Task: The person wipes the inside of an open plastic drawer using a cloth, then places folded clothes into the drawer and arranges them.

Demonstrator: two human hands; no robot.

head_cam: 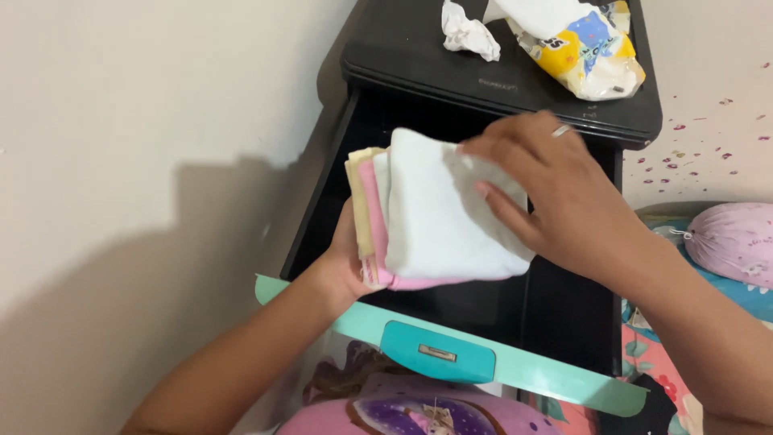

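Observation:
A stack of folded cloths (435, 213), white on top with pink and pale yellow beneath, is held over an open black drawer (555, 314). My left hand (346, 262) supports the stack from below at its left edge. My right hand (547, 185), with a ring on one finger, lies on the white top cloth along its right side. The drawer has a mint green front (531, 370) with a teal handle plate (436, 352).
The black cabinet top (419, 56) carries a crumpled white tissue (469, 32) and a yellow and blue plastic package (580, 40). A white wall is at the left. A lilac pillow (733, 242) and patterned bedding lie at the right.

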